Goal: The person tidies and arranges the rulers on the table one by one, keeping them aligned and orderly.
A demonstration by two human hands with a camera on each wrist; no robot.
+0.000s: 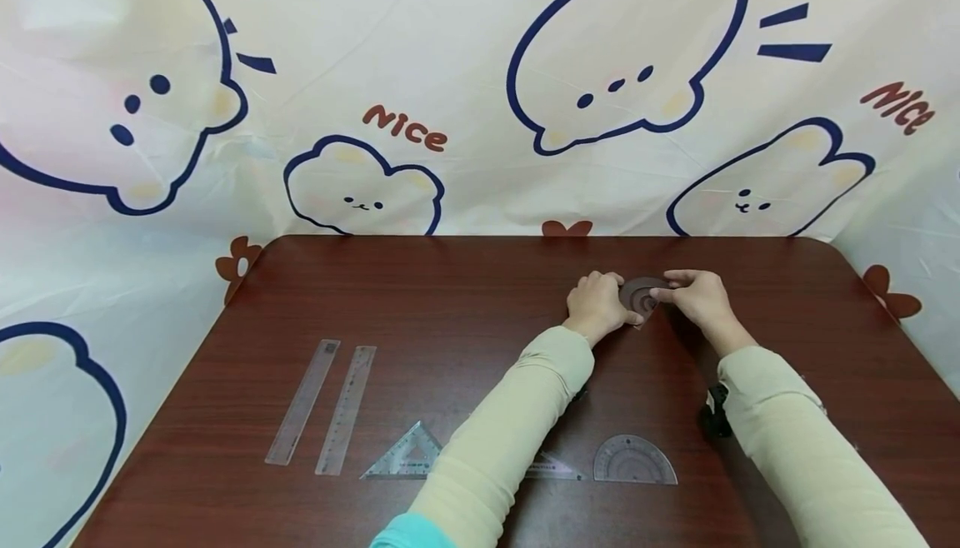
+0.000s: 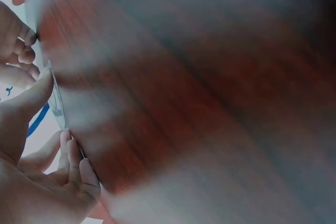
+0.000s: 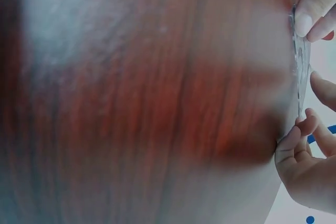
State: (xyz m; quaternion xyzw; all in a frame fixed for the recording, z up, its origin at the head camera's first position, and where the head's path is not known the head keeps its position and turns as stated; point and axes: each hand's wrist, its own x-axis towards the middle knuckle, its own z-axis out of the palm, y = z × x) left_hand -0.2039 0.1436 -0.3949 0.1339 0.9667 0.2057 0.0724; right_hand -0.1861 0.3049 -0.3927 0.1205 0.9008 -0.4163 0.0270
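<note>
At the far right part of the table, both hands hold a clear plastic protractor [image 1: 639, 291] with curved lines, tilted up from the tabletop. My left hand [image 1: 597, 305] grips its left side, thumb at the lower edge. On the other side, my right hand [image 1: 701, 298] pinches it between thumb and fingers. From the left wrist, the left hand [image 2: 47, 166] appears below the thin edge of the protractor [image 2: 56, 100], some fingertips down by the table. In the right wrist view the right hand [image 3: 304, 166] is at the protractor's [image 3: 300, 72] lower end.
Two clear rulers [image 1: 303, 402] [image 1: 347, 411] lie side by side at the left. Nearer the front are a set square [image 1: 397, 462], another set square [image 1: 553, 469] partly behind the left sleeve, and a second protractor [image 1: 634, 460]. A patterned cloth [image 1: 480, 98] hangs behind the brown table [image 1: 420, 281].
</note>
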